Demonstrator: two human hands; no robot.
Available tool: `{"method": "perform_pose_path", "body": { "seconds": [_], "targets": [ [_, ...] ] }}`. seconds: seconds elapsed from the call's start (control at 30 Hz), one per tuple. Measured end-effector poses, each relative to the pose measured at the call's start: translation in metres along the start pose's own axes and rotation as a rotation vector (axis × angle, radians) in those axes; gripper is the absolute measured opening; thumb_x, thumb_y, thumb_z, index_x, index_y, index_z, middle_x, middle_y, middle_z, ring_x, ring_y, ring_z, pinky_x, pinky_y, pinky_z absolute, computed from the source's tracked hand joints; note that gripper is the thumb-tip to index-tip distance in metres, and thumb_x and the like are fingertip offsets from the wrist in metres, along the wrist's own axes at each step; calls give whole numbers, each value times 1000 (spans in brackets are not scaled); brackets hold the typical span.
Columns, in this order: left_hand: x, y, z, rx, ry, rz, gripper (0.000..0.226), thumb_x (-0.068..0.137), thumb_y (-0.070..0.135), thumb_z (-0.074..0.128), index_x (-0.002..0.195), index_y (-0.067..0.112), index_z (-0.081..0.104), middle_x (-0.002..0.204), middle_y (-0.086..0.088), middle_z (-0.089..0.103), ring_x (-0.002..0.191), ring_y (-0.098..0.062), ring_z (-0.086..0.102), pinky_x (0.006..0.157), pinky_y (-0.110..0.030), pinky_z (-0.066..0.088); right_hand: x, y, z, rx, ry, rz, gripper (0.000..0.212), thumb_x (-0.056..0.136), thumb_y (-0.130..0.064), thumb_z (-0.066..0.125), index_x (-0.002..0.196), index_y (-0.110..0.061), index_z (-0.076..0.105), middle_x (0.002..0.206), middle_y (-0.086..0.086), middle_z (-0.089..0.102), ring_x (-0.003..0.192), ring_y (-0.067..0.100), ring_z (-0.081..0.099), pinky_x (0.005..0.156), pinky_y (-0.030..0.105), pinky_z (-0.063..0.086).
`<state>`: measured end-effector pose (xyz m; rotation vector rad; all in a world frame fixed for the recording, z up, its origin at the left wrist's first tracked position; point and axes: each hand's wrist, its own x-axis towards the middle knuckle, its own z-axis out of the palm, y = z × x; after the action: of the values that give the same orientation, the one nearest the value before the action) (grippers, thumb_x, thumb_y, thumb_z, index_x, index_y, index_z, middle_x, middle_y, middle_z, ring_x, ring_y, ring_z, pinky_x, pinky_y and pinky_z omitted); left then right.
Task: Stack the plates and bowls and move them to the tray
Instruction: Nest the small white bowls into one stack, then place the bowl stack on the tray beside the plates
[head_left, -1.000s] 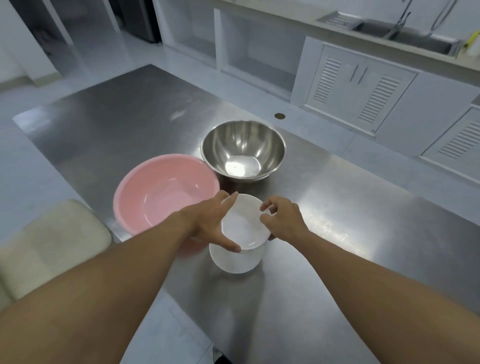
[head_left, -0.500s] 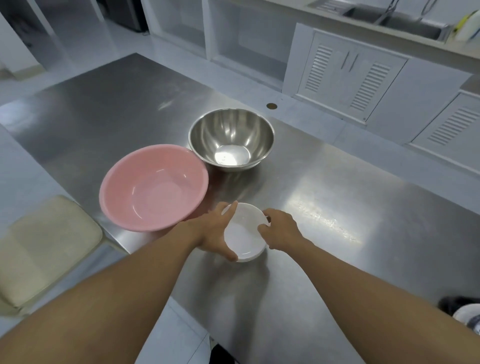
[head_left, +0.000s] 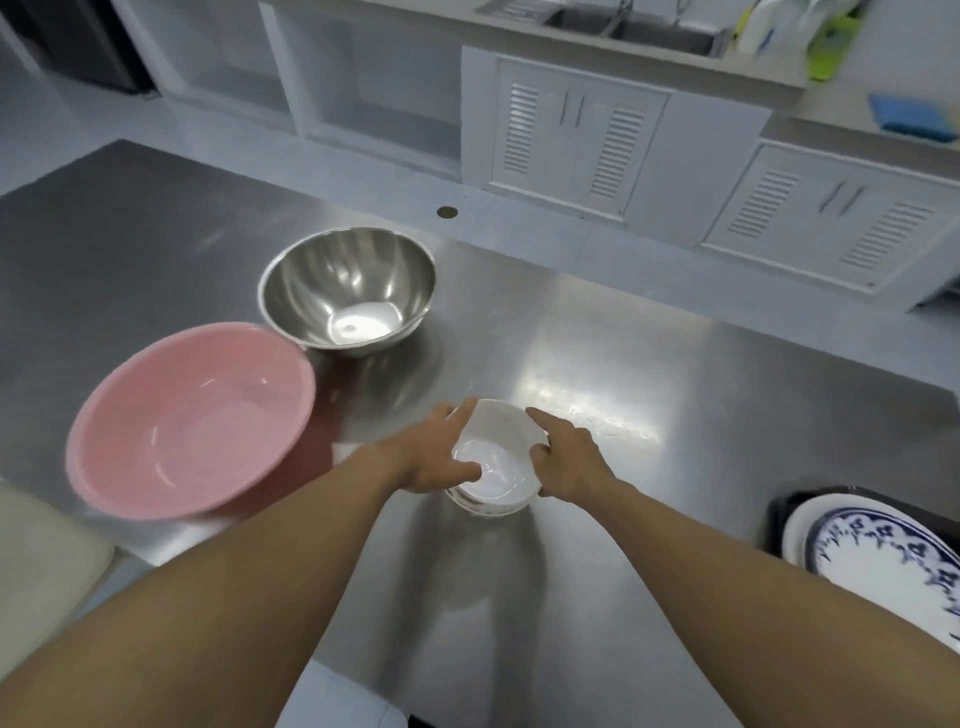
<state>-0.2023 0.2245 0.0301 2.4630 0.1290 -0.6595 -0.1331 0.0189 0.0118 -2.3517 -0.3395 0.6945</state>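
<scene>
A small stack of white bowls (head_left: 496, 460) sits on the steel table (head_left: 623, 374), the top one nested in the one below. My left hand (head_left: 434, 457) grips its left rim, thumb inside the bowl. My right hand (head_left: 563, 457) holds the right rim. A pink plastic basin (head_left: 192, 421) lies to the left and a steel mixing bowl (head_left: 348, 291) stands behind it. At the right edge a blue-patterned white plate (head_left: 883, 561) rests on a dark tray (head_left: 779, 514).
A beige cushioned stool (head_left: 47, 561) stands beside the table at the lower left. White louvred cabinets (head_left: 576, 135) and a sink counter (head_left: 634, 26) run along the far side, across a strip of floor.
The top white bowl came down onto the one below and is now nested in it. My view has swung right, bringing the plate and tray into sight.
</scene>
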Motion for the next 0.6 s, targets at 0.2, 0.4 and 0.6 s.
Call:
{"method": "perform_pose_path", "body": {
  "seconds": [0.2,0.4,0.6],
  "targets": [
    [31,67,19,72,-24,106,72,97,31,36,158,32,-3,160,0,17,133,-30,44,110,-41,37,-28,48,-49,9,127,96,61,89,-17,37,147,-35,43,120,11,63,95,40,66,85,46,59],
    [54,135,41,182,-108,247,70,97,34,29,158,30,-6,160,2,16,133,-29,43,111,-47,37,-69,99,-93,55,261,213,62,89,-18,38,148,-36,42,118,8,64,87,35,68,81,44,60],
    [69,196,72,230,-200,388,71,97,34,30,158,31,-6,158,5,18,128,-26,47,105,-39,39,-120,144,-118,138,407,309,61,91,-17,41,149,-34,42,124,10,64,101,33,64,82,47,60]
  ]
}}
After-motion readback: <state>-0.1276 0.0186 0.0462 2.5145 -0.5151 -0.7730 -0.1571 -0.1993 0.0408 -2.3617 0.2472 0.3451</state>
